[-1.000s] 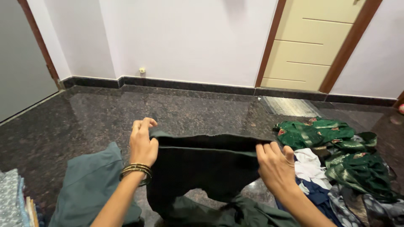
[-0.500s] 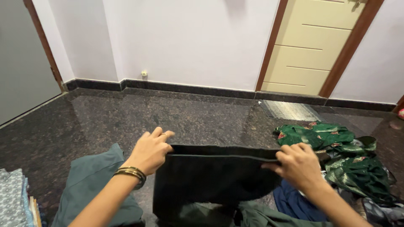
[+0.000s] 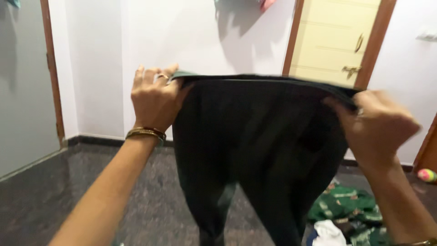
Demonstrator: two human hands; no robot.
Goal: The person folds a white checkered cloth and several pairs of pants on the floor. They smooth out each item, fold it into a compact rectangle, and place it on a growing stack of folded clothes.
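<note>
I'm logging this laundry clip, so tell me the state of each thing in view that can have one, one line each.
Left hand: shut on the dark garment's top edge, raised.
Right hand: shut on the same edge, blurred.
Dark garment: held up, stretched between the hands, hanging down.
Cream door: closed.
Green patterned cloth: crumpled on the floor.
White cloth: bunched beside the green one.

The walls (image 3: 182, 36) are white. A pale yellow door (image 3: 334, 38) with a brown frame (image 3: 378, 41) and a metal handle (image 3: 351, 70) stands at the back. A grey door (image 3: 22, 91) is on the left. The floor (image 3: 45, 200) is dark, shiny, speckled stone. A dark strip (image 3: 98, 140) runs along the bottom of the wall.
</note>
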